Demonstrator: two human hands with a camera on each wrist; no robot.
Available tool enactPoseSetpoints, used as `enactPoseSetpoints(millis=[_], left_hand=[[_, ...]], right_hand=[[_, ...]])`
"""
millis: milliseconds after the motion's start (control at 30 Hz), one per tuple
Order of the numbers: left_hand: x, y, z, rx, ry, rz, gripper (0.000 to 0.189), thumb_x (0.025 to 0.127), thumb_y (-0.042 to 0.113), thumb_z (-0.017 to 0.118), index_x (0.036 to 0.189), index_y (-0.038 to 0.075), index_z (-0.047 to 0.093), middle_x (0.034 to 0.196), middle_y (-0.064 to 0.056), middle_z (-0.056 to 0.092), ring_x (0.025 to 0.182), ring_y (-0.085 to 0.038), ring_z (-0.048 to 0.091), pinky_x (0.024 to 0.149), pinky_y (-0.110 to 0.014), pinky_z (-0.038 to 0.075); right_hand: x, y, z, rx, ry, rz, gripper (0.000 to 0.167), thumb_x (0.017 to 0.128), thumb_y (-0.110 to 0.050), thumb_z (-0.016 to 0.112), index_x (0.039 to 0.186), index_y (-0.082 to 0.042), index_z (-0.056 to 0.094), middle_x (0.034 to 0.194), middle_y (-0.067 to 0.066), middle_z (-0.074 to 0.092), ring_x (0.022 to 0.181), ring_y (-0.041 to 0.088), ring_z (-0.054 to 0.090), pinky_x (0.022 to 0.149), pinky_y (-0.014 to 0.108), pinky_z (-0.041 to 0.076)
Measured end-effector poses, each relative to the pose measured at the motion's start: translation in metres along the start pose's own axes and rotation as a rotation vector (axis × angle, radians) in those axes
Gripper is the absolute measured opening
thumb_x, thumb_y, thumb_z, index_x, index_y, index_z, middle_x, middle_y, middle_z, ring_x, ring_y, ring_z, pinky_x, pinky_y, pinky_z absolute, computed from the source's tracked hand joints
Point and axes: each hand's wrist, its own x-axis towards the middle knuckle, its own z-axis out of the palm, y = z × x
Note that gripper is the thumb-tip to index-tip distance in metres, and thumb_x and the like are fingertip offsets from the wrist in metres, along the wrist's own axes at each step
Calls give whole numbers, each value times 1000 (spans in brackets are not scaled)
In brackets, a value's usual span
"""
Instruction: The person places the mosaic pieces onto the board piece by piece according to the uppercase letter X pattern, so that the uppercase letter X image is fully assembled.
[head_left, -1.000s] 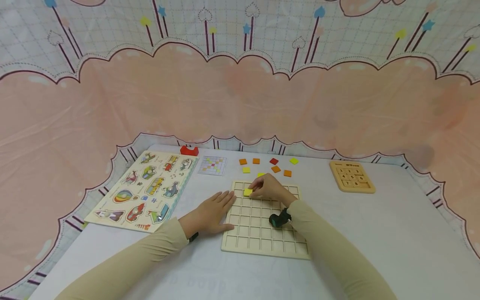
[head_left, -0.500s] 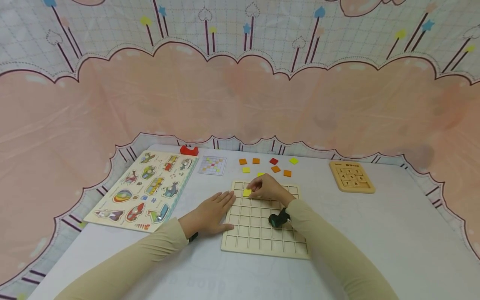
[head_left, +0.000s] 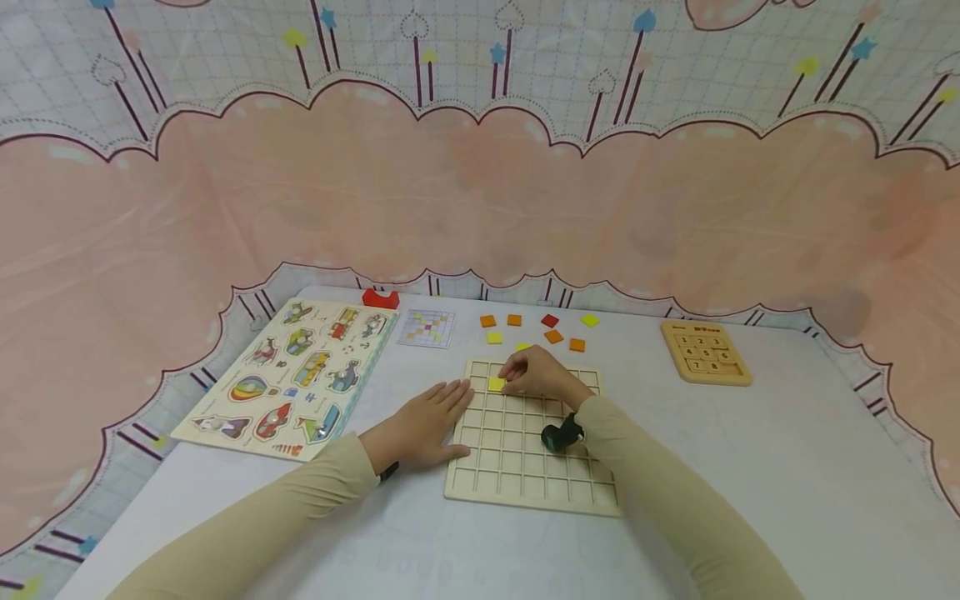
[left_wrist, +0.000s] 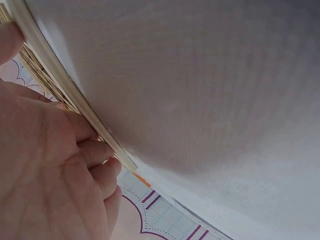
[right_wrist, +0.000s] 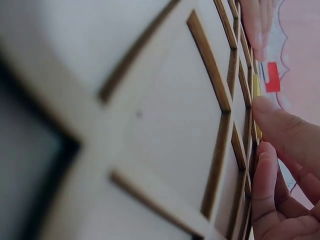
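Observation:
A square wooden grid board [head_left: 525, 479] lies on the white table. Near its far left corner a yellow tile [head_left: 496, 384] sits at one of the cells. My right hand [head_left: 536, 373] bends over the board and pinches this tile at its right side. In the right wrist view the thumb [right_wrist: 282, 125] touches the yellow tile [right_wrist: 256, 90], while part of the grip is hidden. Along the board's left edge my left hand [head_left: 427, 425] rests with fingers spread and straight. The left wrist view shows the left fingertips [left_wrist: 102, 152] against the board's rim [left_wrist: 80, 102].
Beyond the board lie several loose tiles, including an orange tile [head_left: 553, 337], a red tile [head_left: 550, 320] and a yellow tile [head_left: 590, 320]. A pattern card [head_left: 427, 328], a picture puzzle [head_left: 288, 379] and a red block [head_left: 380, 299] stand left. A wooden number puzzle [head_left: 705, 353] lies right.
The right hand stays at the yellow tile, with only a slight shift of its fingers. The left hand holds its place on the board's edge, and the view moves slightly.

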Motion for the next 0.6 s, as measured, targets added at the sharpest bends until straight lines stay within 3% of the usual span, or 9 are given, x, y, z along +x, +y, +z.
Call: enactPoseSetpoints(millis=[400,600], left_hand=[[1,-1,1,6,3,-3,86,91,61,41,149,0,21,156,-15,21,146,-27,20,119,-39,20],[1,0,1,-2,-6,-1,86,92,61,41,149,0,20,157,-15,20,146,-27,19,119,-39,20]], right_hand=[[-2,-2,-2,20,-13,-4,17,74,-9,78,89,-4,72,77,1,63,70,9,54,65,18,48],[-3,8,-8,78,-70,-40,24,78,-14,76,100,-6,71,89,3,68,77,9,58,73,20,50]])
